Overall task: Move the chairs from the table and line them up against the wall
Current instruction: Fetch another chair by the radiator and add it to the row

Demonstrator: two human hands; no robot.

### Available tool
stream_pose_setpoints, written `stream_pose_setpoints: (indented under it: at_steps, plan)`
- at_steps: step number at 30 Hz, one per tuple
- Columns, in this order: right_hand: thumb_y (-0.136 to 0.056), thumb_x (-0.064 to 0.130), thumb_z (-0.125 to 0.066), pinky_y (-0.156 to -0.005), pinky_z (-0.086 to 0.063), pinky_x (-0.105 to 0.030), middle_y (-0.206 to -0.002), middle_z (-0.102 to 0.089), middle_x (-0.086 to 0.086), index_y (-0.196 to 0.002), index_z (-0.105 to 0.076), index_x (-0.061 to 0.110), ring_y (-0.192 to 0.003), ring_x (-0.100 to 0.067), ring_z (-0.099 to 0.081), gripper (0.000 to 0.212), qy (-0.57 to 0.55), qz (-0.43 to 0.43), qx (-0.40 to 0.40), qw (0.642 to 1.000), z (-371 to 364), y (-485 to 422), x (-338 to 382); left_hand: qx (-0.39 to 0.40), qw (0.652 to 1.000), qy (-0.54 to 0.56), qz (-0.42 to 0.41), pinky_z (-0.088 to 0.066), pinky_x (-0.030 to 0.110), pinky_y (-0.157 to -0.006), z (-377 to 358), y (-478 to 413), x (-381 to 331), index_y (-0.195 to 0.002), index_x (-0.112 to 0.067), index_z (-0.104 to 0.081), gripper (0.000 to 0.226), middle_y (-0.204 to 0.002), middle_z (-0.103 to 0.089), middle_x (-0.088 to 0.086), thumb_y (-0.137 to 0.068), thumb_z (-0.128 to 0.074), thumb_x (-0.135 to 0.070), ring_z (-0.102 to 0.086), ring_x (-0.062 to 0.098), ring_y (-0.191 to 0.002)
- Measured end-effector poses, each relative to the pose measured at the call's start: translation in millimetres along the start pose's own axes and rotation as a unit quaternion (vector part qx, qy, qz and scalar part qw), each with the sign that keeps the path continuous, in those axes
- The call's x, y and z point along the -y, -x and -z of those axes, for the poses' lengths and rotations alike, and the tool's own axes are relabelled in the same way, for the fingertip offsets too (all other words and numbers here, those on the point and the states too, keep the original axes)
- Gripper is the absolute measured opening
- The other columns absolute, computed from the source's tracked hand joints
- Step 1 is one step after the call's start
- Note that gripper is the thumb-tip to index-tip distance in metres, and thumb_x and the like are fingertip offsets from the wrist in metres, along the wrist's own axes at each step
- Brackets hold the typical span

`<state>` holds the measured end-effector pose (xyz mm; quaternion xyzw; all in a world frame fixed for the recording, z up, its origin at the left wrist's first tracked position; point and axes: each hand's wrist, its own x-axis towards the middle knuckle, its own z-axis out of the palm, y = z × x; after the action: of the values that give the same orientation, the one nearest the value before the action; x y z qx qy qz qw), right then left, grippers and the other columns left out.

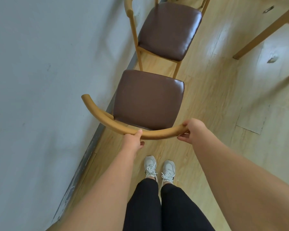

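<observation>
two wooden chairs with brown padded seats, near chair (148, 100) and far chair (168, 30), stand upright beside the wall (40, 80).

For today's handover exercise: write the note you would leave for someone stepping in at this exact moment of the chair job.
Left hand: grip on the near chair's curved backrest, mid-rail.
Right hand: grip on the same rail's right end.
Near chair seat is turned with its back toward you, not the wall.
Far chair already stands backed to the wall.
Table legs at right.
Left: turn this chair, set it in line; other chairs out of view.
</observation>
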<state>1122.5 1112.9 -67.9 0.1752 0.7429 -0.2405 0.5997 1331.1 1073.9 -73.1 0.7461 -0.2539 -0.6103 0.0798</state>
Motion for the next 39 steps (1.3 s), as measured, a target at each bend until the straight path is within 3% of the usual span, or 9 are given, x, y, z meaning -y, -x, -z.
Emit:
stream_pose_setpoints:
  at_steps: [2,6,11,16,24,26,29,34,39]
  plan:
    - [-0.087,0.002,-0.059,-0.100,-0.047,-0.045,-0.072,-0.059,-0.007,-0.071,-0.054,-0.004,-0.110,-0.028,-0.063,0.017,0.006,-0.025,0.006,1.000,0.6,-0.2,-5.6,0.000,1.000,0.017,0.006,-0.057,0.035,-0.076,5.6,0.3,-2.7,-0.125,0.005,-0.051,0.037,-0.119,-0.061,0.021,-0.096,-0.058,-0.019,-0.068,0.030,-0.087]
    - [-0.085,0.006,-0.058,-0.071,-0.058,-0.046,-0.083,-0.052,-0.020,-0.099,-0.044,-0.004,-0.068,-0.036,-0.062,0.022,-0.051,-0.040,-0.009,0.998,-18.5,7.4,-28.5,-0.011,1.000,0.005,0.029,-0.054,0.033,-0.070,28.9,2.3,-13.4,-0.127,0.005,-0.049,0.036,-0.123,-0.059,0.023,-0.096,-0.058,-0.011,-0.062,0.036,-0.108]
    - [-0.080,0.018,-0.060,-0.051,-0.056,-0.035,-0.098,-0.059,-0.020,-0.104,-0.043,0.003,-0.066,-0.033,-0.067,0.033,0.035,-0.082,-0.029,0.996,-47.1,17.7,-66.0,-0.032,0.997,-0.076,0.008,-0.053,0.035,-0.062,59.1,-12.7,-28.9,-0.109,-0.002,-0.052,0.018,-0.112,-0.060,0.019,-0.094,-0.058,-0.009,-0.062,0.037,-0.105]
    - [-0.080,0.025,-0.056,-0.077,-0.060,-0.042,-0.080,-0.056,-0.022,-0.109,-0.046,0.003,-0.072,-0.034,-0.070,0.038,0.053,-0.078,-0.057,0.994,-98.5,26.4,-88.2,-0.014,0.977,-0.204,-0.061,-0.058,0.043,-0.081,91.6,-41.8,-54.4,-0.116,-0.007,-0.054,0.026,-0.093,-0.063,0.007,-0.094,-0.059,-0.021,-0.065,0.027,-0.088]
    - [-0.085,0.012,-0.053,-0.051,-0.060,-0.035,-0.109,-0.056,-0.022,-0.094,-0.048,0.006,-0.075,-0.034,-0.070,0.012,-0.066,-0.066,-0.011,0.996,-206.1,41.9,-106.3,0.068,0.985,-0.151,-0.049,-0.059,0.047,-0.078,149.8,-68.3,-62.1,-0.151,-0.036,-0.014,0.095,-0.123,-0.055,0.006,-0.082,-0.073,-0.010,-0.065,0.031,-0.100]
    - [-0.087,0.010,-0.051,-0.061,-0.061,-0.039,-0.108,-0.058,-0.023,-0.083,-0.045,0.007,-0.082,-0.036,-0.070,0.009,-0.056,-0.063,0.001,0.996,-221.4,47.8,-106.9,0.071,0.980,-0.180,-0.048,-0.058,0.050,-0.079,154.9,-70.6,-60.1,-0.151,-0.043,0.001,0.110,-0.130,-0.051,0.009,-0.080,-0.072,0.000,-0.064,0.035,-0.100]
    - [-0.089,0.007,-0.049,-0.083,-0.059,-0.043,-0.100,-0.065,-0.025,-0.082,-0.048,0.002,-0.090,-0.035,-0.071,0.009,-0.028,-0.063,0.023,0.997,-239.7,57.1,-103.6,0.053,0.970,-0.229,-0.065,-0.059,0.050,-0.079,167.5,-79.0,-76.3,-0.151,-0.040,0.003,0.112,-0.130,-0.048,0.010,-0.080,-0.071,0.004,-0.060,0.035,-0.101]
    - [-0.090,-0.005,-0.043,-0.078,-0.060,-0.038,-0.093,-0.050,-0.014,-0.109,-0.060,0.008,-0.091,-0.033,-0.062,0.029,-0.053,0.009,0.087,0.995,-280.8,64.9,-87.6,0.033,0.947,-0.301,-0.111,-0.060,0.047,-0.073,189.8,-100.7,-117.1,-0.150,-0.037,-0.012,0.098,-0.127,-0.051,0.011,-0.081,-0.071,0.000,-0.061,0.032,-0.098]
    - [-0.086,-0.012,-0.046,-0.086,-0.058,-0.039,-0.104,-0.048,-0.012,-0.099,-0.060,0.024,-0.108,-0.033,-0.057,0.041,-0.059,0.055,0.127,0.989,-324.1,71.7,-68.5,0.007,0.928,-0.339,-0.152,-0.058,0.050,-0.080,203.3,-121.3,-153.4,-0.152,-0.038,-0.006,0.095,-0.127,-0.051,0.010,-0.086,-0.065,-0.003,-0.061,0.032,-0.098]
